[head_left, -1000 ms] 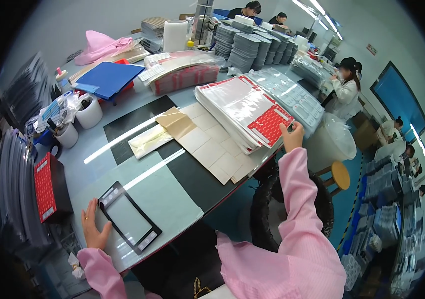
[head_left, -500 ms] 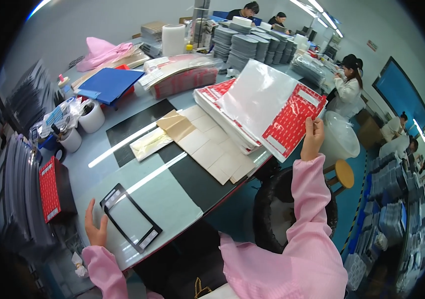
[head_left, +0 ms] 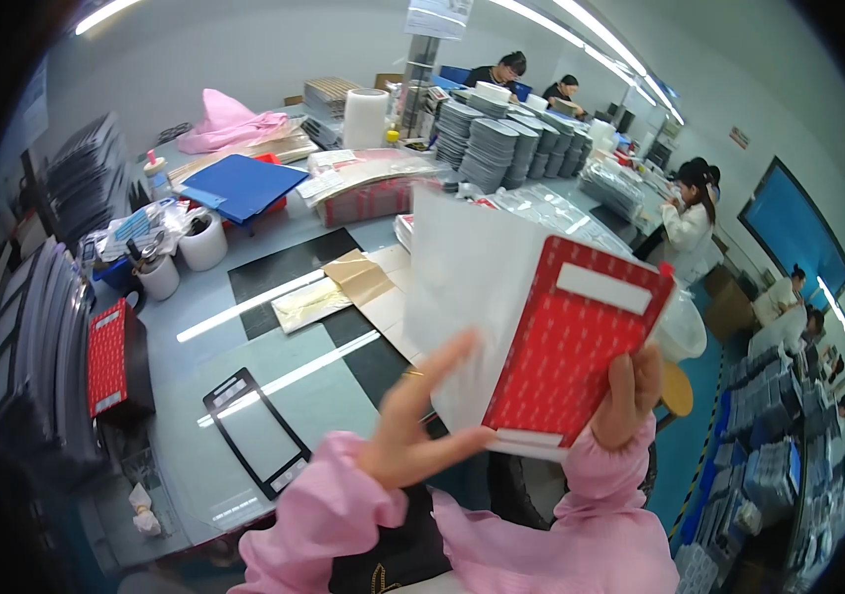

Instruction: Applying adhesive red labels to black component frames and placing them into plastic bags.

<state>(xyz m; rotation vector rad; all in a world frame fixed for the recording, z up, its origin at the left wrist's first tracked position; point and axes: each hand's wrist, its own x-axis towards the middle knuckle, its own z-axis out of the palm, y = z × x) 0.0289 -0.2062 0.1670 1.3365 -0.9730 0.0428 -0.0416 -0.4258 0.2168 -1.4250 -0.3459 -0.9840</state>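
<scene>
A red sheet with a translucent white part [head_left: 576, 346] stands raised before me. My right hand [head_left: 632, 391] grips it at its lower right edge, thumb and fingers closed on it. My left hand [head_left: 417, 411] is open, thumb and fingers spread, close to the sheet's lower left side; whether it touches the sheet I cannot tell. To the left, a clear panel with a black frame [head_left: 228, 388] lies flat on a pale green mat [head_left: 338, 381]. Behind the raised sheet, the stack of red and white sheets [head_left: 403, 230] is mostly hidden.
Beige cardboard pieces [head_left: 355, 272] and a pale yellow packet [head_left: 311, 303] lie beyond the mat. A red-and-black box [head_left: 105, 356] and upright dark panels [head_left: 36, 346] stand at left. Grey stacks [head_left: 492, 153] and people fill the back. A stool [head_left: 678, 388] stands at right.
My right hand has drawn the sheet off the stack, nearer and upright. My left hand has moved right from beside the framed panel to the sheet. The view has shifted slightly.
</scene>
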